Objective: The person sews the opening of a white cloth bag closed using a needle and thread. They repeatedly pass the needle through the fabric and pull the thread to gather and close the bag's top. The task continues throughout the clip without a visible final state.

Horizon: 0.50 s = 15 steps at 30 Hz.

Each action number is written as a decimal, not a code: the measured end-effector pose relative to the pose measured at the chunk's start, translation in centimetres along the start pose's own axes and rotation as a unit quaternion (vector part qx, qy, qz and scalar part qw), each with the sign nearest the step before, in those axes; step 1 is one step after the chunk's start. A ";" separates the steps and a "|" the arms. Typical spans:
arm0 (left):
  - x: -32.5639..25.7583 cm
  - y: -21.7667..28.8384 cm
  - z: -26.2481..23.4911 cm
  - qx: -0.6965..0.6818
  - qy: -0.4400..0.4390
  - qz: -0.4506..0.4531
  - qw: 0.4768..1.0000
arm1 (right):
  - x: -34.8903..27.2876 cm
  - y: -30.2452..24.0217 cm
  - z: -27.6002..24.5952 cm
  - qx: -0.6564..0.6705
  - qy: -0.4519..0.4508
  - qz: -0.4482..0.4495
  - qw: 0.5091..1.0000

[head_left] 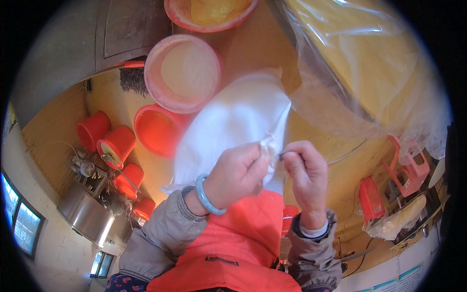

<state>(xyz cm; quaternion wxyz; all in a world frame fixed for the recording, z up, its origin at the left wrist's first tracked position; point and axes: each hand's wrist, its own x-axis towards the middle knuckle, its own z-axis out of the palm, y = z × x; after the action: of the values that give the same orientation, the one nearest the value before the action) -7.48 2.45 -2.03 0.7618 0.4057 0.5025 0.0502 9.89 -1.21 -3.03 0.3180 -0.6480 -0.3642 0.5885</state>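
A large white sack stands in front of me, its top edge drawn together. My left hand, with a pale blue-green bangle at the wrist, is closed around the bunched mouth of the sack. Just to the right of that bunch, my right hand pinches a thin dark piece between thumb and forefinger. It points toward the gathered cloth; whether it is a wire, a string end or a small tool I cannot tell. My red apron lies right behind the hands.
Beyond the sack stands a pink tub of pale powder, beside a red bucket. A red basin with yellow contents is farther off. Clear plastic sheeting covers something yellow at right, near a pink stool. Steel machinery stands left.
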 end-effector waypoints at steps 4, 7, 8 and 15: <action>-0.3 0.1 0.0 -0.091 0.038 -0.080 0.992 | 0.8 -0.2 -1.1 0.461 0.193 -0.008 0.866; 0.0 0.2 -0.8 -0.084 0.015 -0.040 0.996 | 0.8 0.1 -0.9 0.379 0.156 0.098 0.907; 0.0 0.2 -0.8 -0.071 0.005 -0.023 0.997 | 0.5 0.4 -0.6 0.378 0.148 0.112 0.907; 0.4 0.7 -0.6 -0.180 -0.003 -0.068 0.981 | -1.8 2.0 0.0 0.435 0.064 0.186 0.879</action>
<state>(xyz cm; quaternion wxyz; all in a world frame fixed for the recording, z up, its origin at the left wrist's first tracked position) -7.53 3.42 -1.98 0.8252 0.2270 0.5100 0.0864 10.05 -3.79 -3.78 0.4755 -0.5365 0.0771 0.6930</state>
